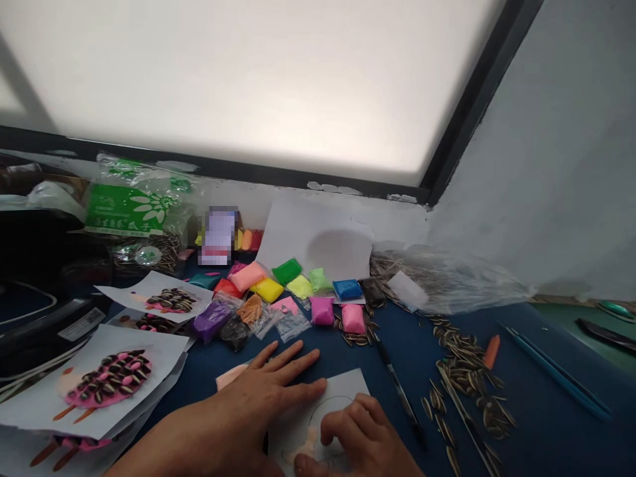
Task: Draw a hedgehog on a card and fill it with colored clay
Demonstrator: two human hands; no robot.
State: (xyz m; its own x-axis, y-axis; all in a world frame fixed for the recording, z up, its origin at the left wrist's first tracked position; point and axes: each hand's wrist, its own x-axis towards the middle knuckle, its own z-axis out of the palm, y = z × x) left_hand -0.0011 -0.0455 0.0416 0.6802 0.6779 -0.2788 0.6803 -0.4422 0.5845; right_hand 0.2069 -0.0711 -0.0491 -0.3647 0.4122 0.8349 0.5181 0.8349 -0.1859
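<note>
My left hand [268,397] lies flat with its fingers spread, its thumb side on a white sheet of paper [354,383]. Part of a pencilled curve shows on that sheet. Peach clay [309,440] is spread in a thin, branching shape along the drawing. Over it my right hand [365,437] is curled, thumb pressing at the clay's lower end; its palm side is hidden. A peach clay piece [231,376] pokes out from behind my left hand. To the right of my right hand lies a black pen [397,381].
Colourful clay packets [301,286] cluster behind my hands. Finished seed-and-clay pictures [106,381] are stacked at left. Sunflower seeds [462,358], metal tweezers [464,417], an orange stick [491,351] and blue tweezers [556,371] lie at right. A seed bag [134,212] stands at the back left.
</note>
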